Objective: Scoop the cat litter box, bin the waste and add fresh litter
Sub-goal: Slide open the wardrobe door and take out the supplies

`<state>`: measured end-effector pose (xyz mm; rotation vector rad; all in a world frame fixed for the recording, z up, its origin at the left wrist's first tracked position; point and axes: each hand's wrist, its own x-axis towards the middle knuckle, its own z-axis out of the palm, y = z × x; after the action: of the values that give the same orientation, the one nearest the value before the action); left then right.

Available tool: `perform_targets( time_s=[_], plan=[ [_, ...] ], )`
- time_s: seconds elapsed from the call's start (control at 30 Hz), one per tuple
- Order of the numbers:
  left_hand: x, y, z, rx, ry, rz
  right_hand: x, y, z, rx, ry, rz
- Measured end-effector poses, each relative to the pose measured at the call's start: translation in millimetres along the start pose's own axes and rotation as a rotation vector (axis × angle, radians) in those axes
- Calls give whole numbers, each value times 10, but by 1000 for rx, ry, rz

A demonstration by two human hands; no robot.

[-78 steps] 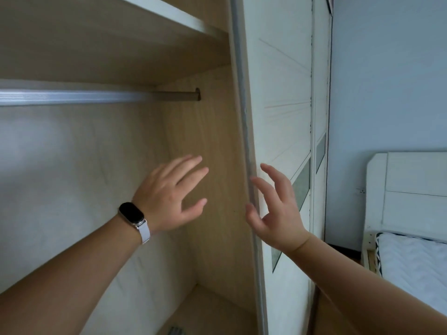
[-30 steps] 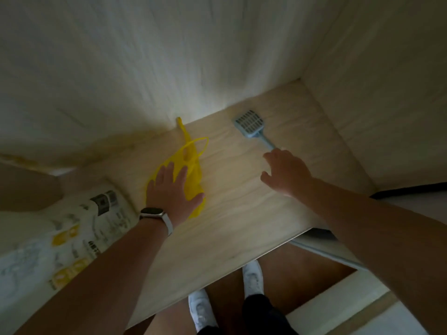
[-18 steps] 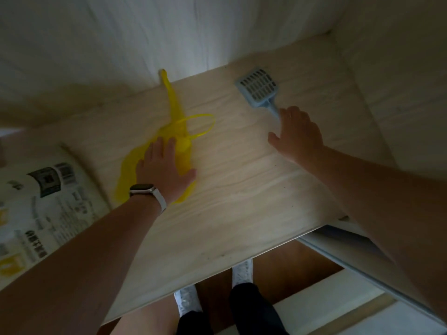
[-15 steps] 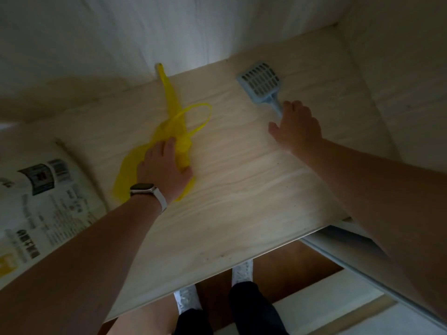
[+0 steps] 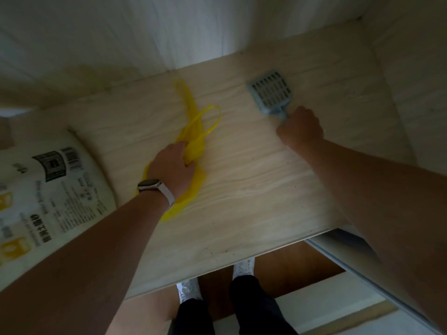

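A blue slotted litter scoop [image 5: 271, 93] lies on the pale wooden wardrobe floor [image 5: 254, 180], its handle hidden inside my right hand [image 5: 301, 128], whose fingers are curled around it. To its left a thin yellow plastic bag [image 5: 193, 141] lies flat with its handles stretched toward the back wall. My left hand [image 5: 173, 166], with a watch on the wrist, pinches the bag's middle between thumb and fingers. A large white sack of cat litter [image 5: 46, 189] with black print and barcodes lies at the far left.
The wardrobe's back wall [image 5: 169, 32] and right side panel [image 5: 416, 81] close the space in. A sliding-door track [image 5: 338, 259] runs at the lower right. My white shoes [image 5: 243, 267] stand on the brown floor below the shelf edge.
I have gone from the wardrobe door down to its floor. My right hand has slid onto the scoop handle and closed. My left hand's fingers have gathered the yellow bag.
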<state>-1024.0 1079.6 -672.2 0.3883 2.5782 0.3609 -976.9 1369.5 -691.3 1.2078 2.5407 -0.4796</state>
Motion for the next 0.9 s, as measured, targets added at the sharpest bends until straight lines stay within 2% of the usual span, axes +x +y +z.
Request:
perform_targets(
  time_s=[0.1, 0.33, 0.53, 0.9],
  plan=[
    [-120, 13, -6, -43, -15, -19, -49, 5, 4, -35, -36, 11],
    [-324, 3, 55, -85, -23, -24, -183, 60, -22, -130, -39, -144],
    [-494, 24, -92, -142, 5, -39, -417, 117, -112, 12, -216, -292],
    [-1126, 18, -786, -291, 58, -19, -1358, -37, -511, 195, -234, -257]
  ],
)
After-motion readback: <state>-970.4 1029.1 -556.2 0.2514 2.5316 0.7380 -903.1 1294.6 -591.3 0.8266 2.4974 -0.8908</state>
